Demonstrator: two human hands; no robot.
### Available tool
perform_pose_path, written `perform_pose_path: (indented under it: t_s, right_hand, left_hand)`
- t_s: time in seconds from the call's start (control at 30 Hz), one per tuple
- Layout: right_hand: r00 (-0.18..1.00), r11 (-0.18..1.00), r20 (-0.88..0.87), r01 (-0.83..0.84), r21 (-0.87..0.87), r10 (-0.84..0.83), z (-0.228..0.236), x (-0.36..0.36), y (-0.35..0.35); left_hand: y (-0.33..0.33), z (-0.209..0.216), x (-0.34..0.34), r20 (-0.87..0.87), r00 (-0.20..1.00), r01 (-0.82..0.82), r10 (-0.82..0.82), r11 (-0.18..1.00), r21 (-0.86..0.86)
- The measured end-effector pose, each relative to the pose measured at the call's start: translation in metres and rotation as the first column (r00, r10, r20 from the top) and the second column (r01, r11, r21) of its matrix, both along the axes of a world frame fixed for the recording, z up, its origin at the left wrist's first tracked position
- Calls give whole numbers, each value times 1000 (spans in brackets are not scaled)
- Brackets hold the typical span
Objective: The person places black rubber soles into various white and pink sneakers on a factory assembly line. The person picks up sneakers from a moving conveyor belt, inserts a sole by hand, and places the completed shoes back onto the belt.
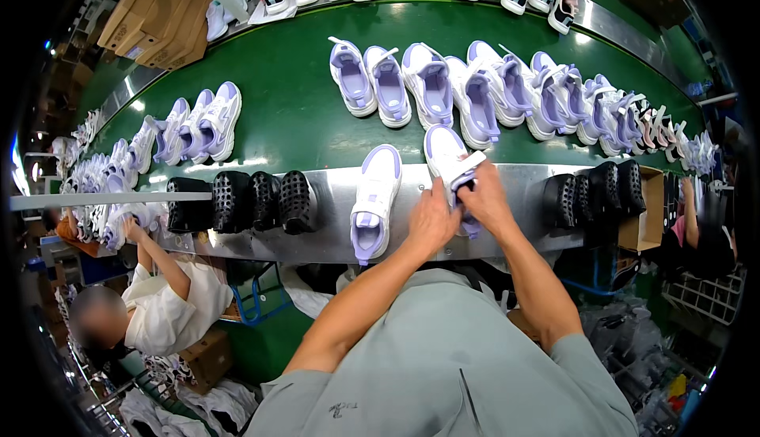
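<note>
A white and lavender sneaker [443,142] lies on the metal edge strip in front of me, toe pointing away. My left hand [432,217] grips its left side near the heel. My right hand [484,198] is closed at the shoe's opening, fingers bent against the collar just under the raised white strap [465,169]. Both hands hide the heel and most of the opening, so the fingertips are partly out of sight. Left of it, a matching sneaker [375,198] rests untouched with its strap lying across the top.
On the green belt [277,57], several white and lavender sneakers [431,81] form a row beyond my hands. Black perforated shoe-shaped blocks [253,201] stand on the strip at both sides. Cardboard boxes [162,13] are far left. A co-worker [170,290] handles shoes at left.
</note>
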State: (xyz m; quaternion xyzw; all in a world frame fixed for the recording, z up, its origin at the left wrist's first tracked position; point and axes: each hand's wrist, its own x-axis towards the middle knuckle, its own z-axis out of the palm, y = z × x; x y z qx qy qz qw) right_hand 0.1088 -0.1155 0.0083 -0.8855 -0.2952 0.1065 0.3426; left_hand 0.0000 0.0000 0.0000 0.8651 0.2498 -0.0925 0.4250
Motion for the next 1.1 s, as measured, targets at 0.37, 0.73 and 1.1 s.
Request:
perform_pose_path:
  t_s: [0.37, 0.73, 1.1]
  right_hand:
    - [894, 975, 406, -219, 31, 188, -19, -44, -5]
    - [986, 976, 45, 155, 156, -163, -43, -68, -15]
    - [979, 976, -81, 194, 96, -187, -17, -74, -26]
  left_hand:
    - [17, 34, -35, 128, 974, -187, 189, 982, -29]
    - [-1, 4, -37, 419, 832, 6, -362, 763, 647]
    - [-15, 53, -30, 408, 858, 54, -313, 844, 534]
